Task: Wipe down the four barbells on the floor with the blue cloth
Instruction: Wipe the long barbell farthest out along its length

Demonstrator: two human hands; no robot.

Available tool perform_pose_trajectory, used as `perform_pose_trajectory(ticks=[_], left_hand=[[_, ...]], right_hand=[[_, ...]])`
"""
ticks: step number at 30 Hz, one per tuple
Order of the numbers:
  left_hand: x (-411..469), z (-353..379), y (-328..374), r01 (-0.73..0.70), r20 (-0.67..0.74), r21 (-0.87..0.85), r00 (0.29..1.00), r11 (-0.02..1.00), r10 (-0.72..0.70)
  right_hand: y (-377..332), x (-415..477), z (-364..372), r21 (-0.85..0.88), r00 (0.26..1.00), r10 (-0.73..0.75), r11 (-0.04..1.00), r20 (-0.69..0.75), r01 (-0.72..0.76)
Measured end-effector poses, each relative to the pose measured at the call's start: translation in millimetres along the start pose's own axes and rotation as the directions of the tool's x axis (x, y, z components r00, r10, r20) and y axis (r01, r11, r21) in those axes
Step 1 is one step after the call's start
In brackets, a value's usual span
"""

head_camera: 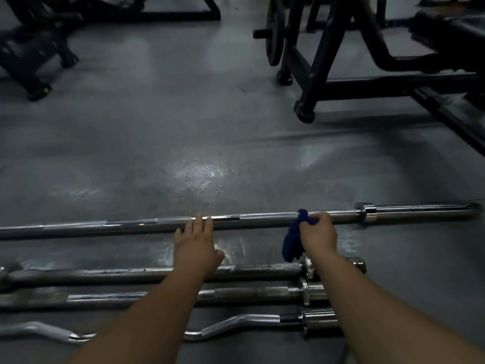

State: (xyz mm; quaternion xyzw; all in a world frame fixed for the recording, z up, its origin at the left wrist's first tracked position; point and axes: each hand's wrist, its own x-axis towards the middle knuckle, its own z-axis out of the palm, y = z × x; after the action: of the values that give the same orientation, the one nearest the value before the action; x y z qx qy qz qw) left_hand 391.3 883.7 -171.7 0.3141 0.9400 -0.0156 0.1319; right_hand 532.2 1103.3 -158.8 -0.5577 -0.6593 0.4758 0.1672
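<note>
Several barbells lie side by side on the grey floor. The farthest is a long chrome barbell [262, 217]. Nearer lie two darker straight bars [118, 273] [249, 292] and a curved chrome bar [236, 323]. My right hand [319, 233] grips the blue cloth [292, 241] against the long bar's shaft, left of its collar. The cloth's loose end hangs down to the left of that hand. With fingers straight, my left hand [196, 244] has its fingertips on the same bar near its middle.
Black gym machine frames [328, 61] stand at the far right, with a weight plate [274, 30] hung on one. More dark equipment [31, 53] stands at the far left. Bare grey floor [170, 127] lies between them, beyond the bars.
</note>
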Motion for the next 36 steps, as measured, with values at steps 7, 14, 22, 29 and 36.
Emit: perform_pose_trajectory(ticks=[7, 14, 22, 29, 36], left_hand=[[41.2, 29.1, -25.7, -0.067, 0.155, -0.016, 0.985, 0.998, 0.069], [122.3, 14.2, -67.6, -0.443, 0.200, 0.185, 0.891, 0.877, 0.408], [132.5, 27.8, -117.5, -0.739, 0.127, 0.125, 0.674, 0.663, 0.728], [158.5, 85.9, -106.9, -0.653, 0.083, 0.050, 0.757, 0.756, 0.648], [160.8, 96.9, -136.0, -0.606, 0.081, 0.020, 0.794, 0.795, 0.603]], right_hand=[[6.3, 35.4, 53.2, -0.131, 0.996, -0.069, 0.988, 0.051, 0.075], [25.1, 92.2, 87.0, -0.240, 0.990, -0.123, 0.961, 0.072, 0.137], [56.1, 125.5, 97.9, -0.348, 0.980, -0.168, 0.930, -0.108, 0.121], [63.9, 88.3, 184.1, -0.455, 0.909, -0.403, 0.793, 0.110, 0.406], [71.7, 120.4, 124.1, -0.541, 0.928, -0.372, 0.787, -0.034, 0.296]])
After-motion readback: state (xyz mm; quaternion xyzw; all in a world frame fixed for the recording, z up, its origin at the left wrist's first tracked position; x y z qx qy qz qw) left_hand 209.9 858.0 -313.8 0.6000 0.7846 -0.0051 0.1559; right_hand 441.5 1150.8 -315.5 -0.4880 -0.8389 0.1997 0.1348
